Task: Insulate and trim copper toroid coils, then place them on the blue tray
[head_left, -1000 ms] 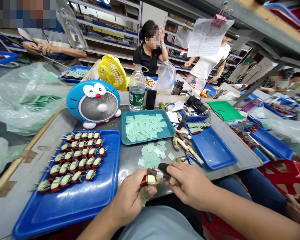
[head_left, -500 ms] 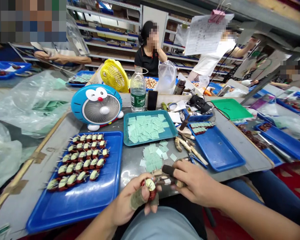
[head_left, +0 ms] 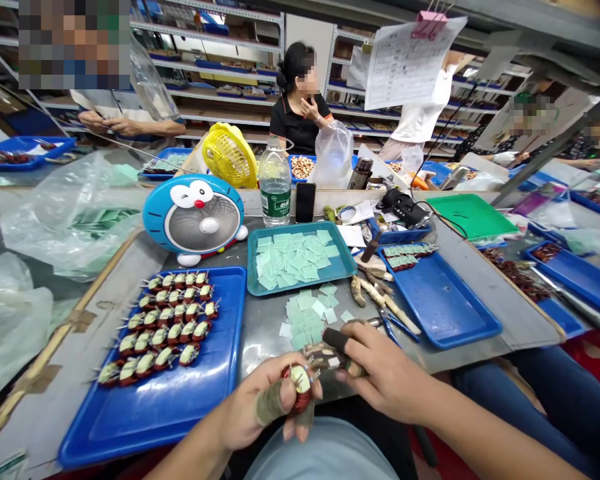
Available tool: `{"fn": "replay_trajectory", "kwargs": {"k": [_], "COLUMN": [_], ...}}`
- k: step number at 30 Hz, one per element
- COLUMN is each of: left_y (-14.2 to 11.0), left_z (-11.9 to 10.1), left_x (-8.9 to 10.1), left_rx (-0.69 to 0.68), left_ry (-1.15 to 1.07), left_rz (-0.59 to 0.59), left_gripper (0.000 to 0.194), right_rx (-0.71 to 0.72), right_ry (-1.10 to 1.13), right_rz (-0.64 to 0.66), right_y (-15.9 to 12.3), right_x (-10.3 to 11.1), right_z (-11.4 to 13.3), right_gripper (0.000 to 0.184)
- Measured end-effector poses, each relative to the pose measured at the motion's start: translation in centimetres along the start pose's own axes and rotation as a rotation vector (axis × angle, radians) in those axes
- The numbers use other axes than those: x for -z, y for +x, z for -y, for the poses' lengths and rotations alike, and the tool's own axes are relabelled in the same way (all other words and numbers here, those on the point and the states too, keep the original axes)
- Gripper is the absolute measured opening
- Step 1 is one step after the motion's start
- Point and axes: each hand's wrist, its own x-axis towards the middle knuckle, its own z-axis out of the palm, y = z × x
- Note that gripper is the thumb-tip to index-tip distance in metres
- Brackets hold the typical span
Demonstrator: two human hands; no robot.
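Low in front of my body, my left hand pinches a coil wound with red-brown wire, with a pale green piece and short wire leads on its upper side. Greenish tape wraps the left thumb. My right hand is closed around a worn, brown tape-wrapped tool, whose near end reaches the coil's leads; its exact kind is unclear. One right finger wears a dark cover. Beyond the hands lie loose pale green sheets. At left, a blue tray bears rows of similar coils.
A teal tray of green sheets stands ahead. Blue-handled pliers lie beside another blue tray with more coils. A blue cartoon fan, a bottle and a phone line the back. Co-workers sit beyond.
The view has shifted slightly. My left hand still holds the coil, which has turned a little, its leads now showing more beside the tool. The right hand keeps its hold.
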Motion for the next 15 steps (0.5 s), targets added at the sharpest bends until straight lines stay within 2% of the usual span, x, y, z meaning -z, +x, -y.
{"fn": "replay_trajectory", "kwargs": {"k": [3,6,8,11,13,15], "left_y": [0.3,0.4,0.4,0.5,0.6,0.7], "left_z": [0.4,0.5,0.3,0.1,0.1,0.3], "left_x": [-0.2,-0.7,-1.0,-1.2,-1.0,-0.9], "left_rx": [0.012,-0.013,-0.027,-0.064,-0.11,-0.151], "left_ry": [-0.035,-0.055,-0.029,0.068,0.064,-0.024], "left_rz": [0.047,0.007,-0.072,-0.228,-0.305,-0.36], "left_gripper": [0.057,0.055,0.054,0.051,0.057,0.061], "right_rx": [0.068,0.057,-0.021,-0.255,-0.409,-0.464], "right_ry": [-0.075,-0.124,-0.026,0.274,0.469,0.602], "right_rz": [-0.015,-0.072,-0.09,-0.175,-0.238,-0.223], "right_y": [0.3,0.1,-0.2,-1.0,-1.3,-1.4], "right_x": [-0.3,-0.9,-1.5,-3.1,-4.4,-5.3], "right_z": [-0.2,-0.4,-0.4,-0.3,0.0,0.5], "right_gripper": [0.035,0.028,0.023,0.02,0.027,0.034]}}
